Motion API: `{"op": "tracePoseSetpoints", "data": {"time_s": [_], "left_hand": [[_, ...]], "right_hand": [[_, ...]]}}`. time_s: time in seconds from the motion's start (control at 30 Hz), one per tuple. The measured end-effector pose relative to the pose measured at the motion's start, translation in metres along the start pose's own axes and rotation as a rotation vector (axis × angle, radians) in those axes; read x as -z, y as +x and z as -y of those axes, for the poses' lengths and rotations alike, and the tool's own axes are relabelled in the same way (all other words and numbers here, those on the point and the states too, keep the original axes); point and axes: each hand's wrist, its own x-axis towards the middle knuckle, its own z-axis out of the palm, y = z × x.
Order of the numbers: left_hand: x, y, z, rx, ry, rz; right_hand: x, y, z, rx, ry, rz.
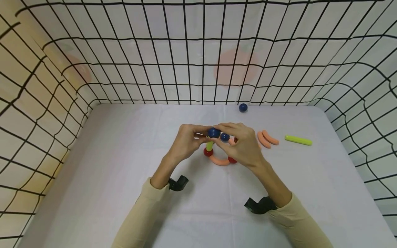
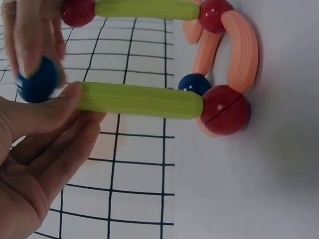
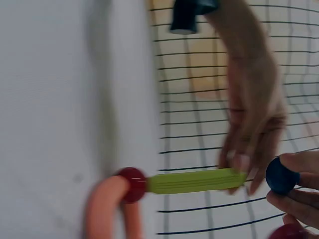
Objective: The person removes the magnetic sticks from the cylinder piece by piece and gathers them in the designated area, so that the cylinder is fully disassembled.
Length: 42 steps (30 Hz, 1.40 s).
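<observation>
An upright green stick [image 1: 209, 146] rises from a red ball [image 1: 208, 152] joined to curved orange pieces [image 1: 220, 161]. My left hand [image 1: 186, 141] pinches its upper end, seen closely in the left wrist view, where the left hand [image 2: 45, 139] lies at the stick [image 2: 139, 100]. My right hand [image 1: 242, 141] grips a blue ball [image 1: 214, 132] by that end; the right wrist view shows a small gap between ball [image 3: 282, 176] and stick [image 3: 194, 182]. A second green stick [image 2: 147, 8] carries a red ball [image 2: 78, 11]. Another blue ball [image 2: 194, 84] sits low on the structure.
One blue ball [image 1: 243, 107] lies by the back netting. Right of the structure are loose curved orange pieces [image 1: 270, 137] and a green stick [image 1: 298, 140]. Black grid netting [image 1: 203, 65] surrounds the back and sides of the white table [image 1: 124, 155].
</observation>
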Motion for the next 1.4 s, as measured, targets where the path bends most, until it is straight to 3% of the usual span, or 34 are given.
{"op": "tracePoseSetpoints", "data": {"time_s": [0.17, 0.47, 0.67, 0.87, 1.03, 1.4], "left_hand": [[-0.001, 0.0, -0.002, -0.003, 0.032, 0.013], [-0.001, -0.001, -0.002, 0.013, 0.062, 0.013], [-0.002, 0.0, -0.002, 0.024, 0.053, 0.018], [-0.002, 0.0, -0.002, 0.013, 0.073, 0.019], [-0.001, 0.0, -0.001, 0.015, 0.078, 0.023], [-0.001, 0.0, 0.0, 0.025, 0.083, 0.017]], "right_hand": [[0.023, 0.004, -0.001, -0.011, 0.032, -0.104], [0.047, 0.007, -0.018, -0.157, 0.041, -0.197], [0.05, 0.007, -0.043, -0.278, 0.045, -0.248], [0.041, 0.009, -0.079, -0.465, 0.012, -0.159], [0.031, 0.018, -0.109, -0.609, 0.056, -0.084], [0.003, 0.046, -0.171, -0.6, -0.003, 0.062]]}}
